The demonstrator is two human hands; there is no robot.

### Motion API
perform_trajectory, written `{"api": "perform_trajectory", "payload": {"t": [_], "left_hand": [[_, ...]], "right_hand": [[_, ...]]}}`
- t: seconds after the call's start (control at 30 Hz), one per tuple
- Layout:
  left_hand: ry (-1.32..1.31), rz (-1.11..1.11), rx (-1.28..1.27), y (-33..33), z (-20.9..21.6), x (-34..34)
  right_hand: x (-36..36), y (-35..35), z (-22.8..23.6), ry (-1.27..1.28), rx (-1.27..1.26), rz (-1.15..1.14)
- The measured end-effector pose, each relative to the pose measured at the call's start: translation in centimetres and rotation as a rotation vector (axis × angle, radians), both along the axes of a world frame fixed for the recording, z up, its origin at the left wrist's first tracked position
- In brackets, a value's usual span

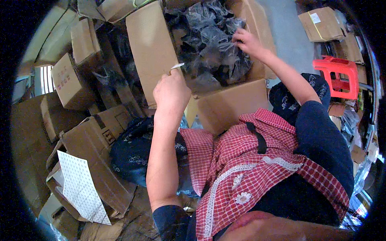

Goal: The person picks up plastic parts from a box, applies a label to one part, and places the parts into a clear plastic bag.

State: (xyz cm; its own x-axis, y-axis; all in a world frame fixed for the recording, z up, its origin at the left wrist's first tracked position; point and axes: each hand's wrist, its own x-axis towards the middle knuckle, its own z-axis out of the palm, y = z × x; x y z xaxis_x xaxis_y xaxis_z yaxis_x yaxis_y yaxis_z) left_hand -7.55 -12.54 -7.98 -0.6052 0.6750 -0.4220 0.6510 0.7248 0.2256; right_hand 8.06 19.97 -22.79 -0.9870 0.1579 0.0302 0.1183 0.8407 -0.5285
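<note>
An open cardboard box [233, 106] in front of me is filled with dark items in clear plastic bags [209, 34]. At the box's right side, my right hand [248, 43] has its fingers closed on the edge of a clear plastic bag [228, 47]. My left hand [172, 90] is closed over the box's left flap [148, 36], with a small white sticker [178, 65] at its fingertips. The dark contents of the bags cannot be made out.
A white sheet of small printed labels [82, 186] lies on a cardboard box [108, 176] at lower left. More cartons [70, 82] are stacked on the left. To the right stand a red plastic stool [339, 76] and a strapped bundle of cardboard [321, 25].
</note>
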Motion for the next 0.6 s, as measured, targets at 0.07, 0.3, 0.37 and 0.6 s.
{"api": "perform_trajectory", "payload": {"t": [0.07,0.3,0.37,0.6], "left_hand": [[-0.003,0.003,-0.011,0.2,0.0,-0.2],[-0.003,0.046,0.041,0.1,0.7,-0.4],[-0.016,0.049,0.013,0.4,1.2,-0.4],[-0.066,0.033,0.032,0.1,3.0,1.4]], "right_hand": [[0.4,-1.0,-1.0,-0.029,-0.031,-0.029],[-2.4,-5.8,-4.7,-0.014,-0.132,-0.199],[-3.7,-6.9,-6.6,0.053,-0.138,-0.187],[-10.0,-8.4,-10.8,-0.212,-0.144,0.158]]}}
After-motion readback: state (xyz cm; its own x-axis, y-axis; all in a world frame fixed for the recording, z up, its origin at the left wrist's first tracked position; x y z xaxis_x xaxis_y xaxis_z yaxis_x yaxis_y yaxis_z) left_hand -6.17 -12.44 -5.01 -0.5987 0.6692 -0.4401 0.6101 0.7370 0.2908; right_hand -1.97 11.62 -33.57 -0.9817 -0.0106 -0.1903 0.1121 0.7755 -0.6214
